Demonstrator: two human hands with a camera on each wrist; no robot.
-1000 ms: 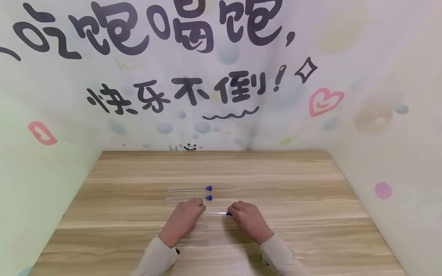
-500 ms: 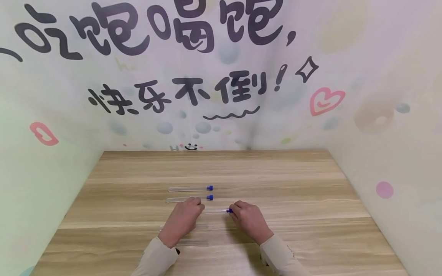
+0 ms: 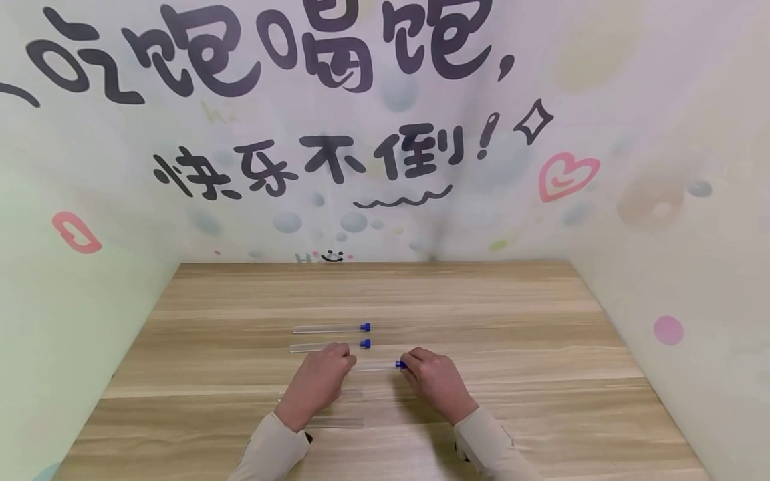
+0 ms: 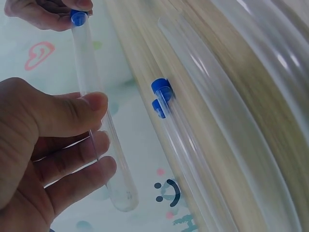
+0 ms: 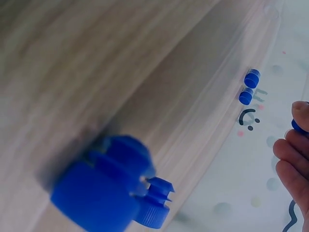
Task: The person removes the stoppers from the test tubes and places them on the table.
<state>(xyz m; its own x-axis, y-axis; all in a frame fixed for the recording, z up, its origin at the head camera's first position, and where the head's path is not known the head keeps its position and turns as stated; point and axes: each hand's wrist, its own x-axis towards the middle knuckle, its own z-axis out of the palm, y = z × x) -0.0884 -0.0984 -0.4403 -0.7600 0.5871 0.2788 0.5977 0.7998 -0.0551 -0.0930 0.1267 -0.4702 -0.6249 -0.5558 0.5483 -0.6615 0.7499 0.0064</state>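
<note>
My left hand (image 3: pixel 315 384) pinches a clear test tube (image 4: pixel 87 55) between thumb and fingers, around its middle. At the tube's mouth sits a blue cap (image 4: pixel 78 18), gripped by the fingertips of my right hand (image 3: pixel 439 384). How deep the cap is seated I cannot tell. Beyond the left hand lie two test tubes with blue caps, the farther tube (image 3: pixel 325 329) and the nearer tube (image 3: pixel 303 348), partly covered by that hand. Two uncapped tubes, the upper one (image 3: pixel 351 394) and the lower one (image 3: pixel 337 422), lie beside the left wrist, partly hidden.
Two loose blue caps, a large-looking cap (image 5: pixel 99 191) and another cap (image 5: pixel 155 203), lie on the wooden table (image 3: pixel 511 321) close to the right wrist camera. The head view does not show them. A printed white backdrop (image 3: pixel 271 220) stands behind the table and along both sides.
The held tube and its cap have shifted slightly away from me, and the tube lies a little more level. Both hands stay nearly in place, the right fingers moving a little on the cap.
</note>
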